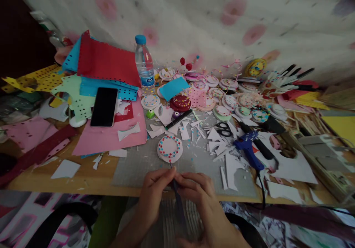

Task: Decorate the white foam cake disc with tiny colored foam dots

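A round white disc (177, 156) with a ring of red and blue stars lies on the grey mat (133, 170), just beyond my hands. My left hand (154, 189) is closed, thumb and forefinger pinched near the thin front end of slim dark tweezers (178, 201). My right hand (202, 200) is closed too, its fingertips against the same tweezers from the other side. The tool's point reaches the disc's near edge, where a small red spot shows. Its rear end runs down between my palms and is partly hidden.
White paper scraps (231, 170) litter the mat. To the right lie black scissors (224, 129) and a blue glue gun (248, 150) with its cord. A phone (104, 106) rests on pink sheets at left. Behind stand a water bottle (144, 65) and several decorated discs (180, 102).
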The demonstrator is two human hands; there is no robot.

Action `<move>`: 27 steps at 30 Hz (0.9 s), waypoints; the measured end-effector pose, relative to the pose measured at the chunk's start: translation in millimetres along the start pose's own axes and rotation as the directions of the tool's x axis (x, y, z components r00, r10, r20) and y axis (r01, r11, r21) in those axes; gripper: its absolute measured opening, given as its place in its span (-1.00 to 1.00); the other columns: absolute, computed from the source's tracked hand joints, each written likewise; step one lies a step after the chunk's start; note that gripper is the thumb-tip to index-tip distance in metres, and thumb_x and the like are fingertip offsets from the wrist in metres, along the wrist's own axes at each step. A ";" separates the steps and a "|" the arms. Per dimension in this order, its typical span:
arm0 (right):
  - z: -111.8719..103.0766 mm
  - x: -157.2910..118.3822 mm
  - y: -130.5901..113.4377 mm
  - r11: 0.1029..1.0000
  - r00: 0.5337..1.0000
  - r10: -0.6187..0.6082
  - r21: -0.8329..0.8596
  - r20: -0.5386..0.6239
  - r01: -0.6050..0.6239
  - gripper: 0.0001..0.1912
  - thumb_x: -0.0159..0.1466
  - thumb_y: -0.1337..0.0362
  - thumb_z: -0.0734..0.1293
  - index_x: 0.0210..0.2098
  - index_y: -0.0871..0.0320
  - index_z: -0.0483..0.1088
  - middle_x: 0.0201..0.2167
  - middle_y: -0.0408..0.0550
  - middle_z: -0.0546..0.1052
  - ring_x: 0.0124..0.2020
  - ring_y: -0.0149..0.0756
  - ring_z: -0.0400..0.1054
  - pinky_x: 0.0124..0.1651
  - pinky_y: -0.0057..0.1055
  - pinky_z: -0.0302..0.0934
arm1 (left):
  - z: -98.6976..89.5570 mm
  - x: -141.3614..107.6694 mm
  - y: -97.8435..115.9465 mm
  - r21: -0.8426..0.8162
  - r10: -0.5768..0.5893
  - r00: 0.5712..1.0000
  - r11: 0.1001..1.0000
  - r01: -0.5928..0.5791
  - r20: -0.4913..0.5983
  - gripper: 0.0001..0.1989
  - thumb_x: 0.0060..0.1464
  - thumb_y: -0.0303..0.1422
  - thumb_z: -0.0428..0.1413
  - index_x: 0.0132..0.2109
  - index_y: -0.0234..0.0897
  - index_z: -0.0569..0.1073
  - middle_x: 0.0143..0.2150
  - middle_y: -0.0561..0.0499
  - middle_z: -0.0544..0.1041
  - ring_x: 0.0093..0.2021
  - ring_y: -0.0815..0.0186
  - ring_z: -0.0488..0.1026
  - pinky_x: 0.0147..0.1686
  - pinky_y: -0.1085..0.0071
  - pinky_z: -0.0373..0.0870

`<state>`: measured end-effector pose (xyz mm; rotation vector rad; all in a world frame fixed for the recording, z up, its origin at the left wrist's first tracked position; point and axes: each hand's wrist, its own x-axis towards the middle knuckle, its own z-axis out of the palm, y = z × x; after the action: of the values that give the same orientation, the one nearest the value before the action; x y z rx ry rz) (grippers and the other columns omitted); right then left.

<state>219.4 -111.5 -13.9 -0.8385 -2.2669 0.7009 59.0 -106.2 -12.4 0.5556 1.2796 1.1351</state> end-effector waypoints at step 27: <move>-114.9 -33.7 124.6 0.367 0.480 0.566 -0.317 -0.670 -0.875 -0.47 0.18 0.06 0.27 0.05 0.26 0.29 -0.19 0.28 0.50 -0.20 0.13 0.42 -0.26 -0.14 0.24 | -48.6 -7.4 2.8 0.454 0.164 0.970 0.861 -0.229 0.178 -0.54 0.24 -0.13 -0.08 -0.58 -0.23 0.16 -0.67 0.16 0.13 -0.63 0.43 0.11 -0.58 0.48 0.04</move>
<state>367.2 -23.5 -29.9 -2.2282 -1.5323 -0.0235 13.6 -123.8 -19.4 1.1323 1.4100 0.9261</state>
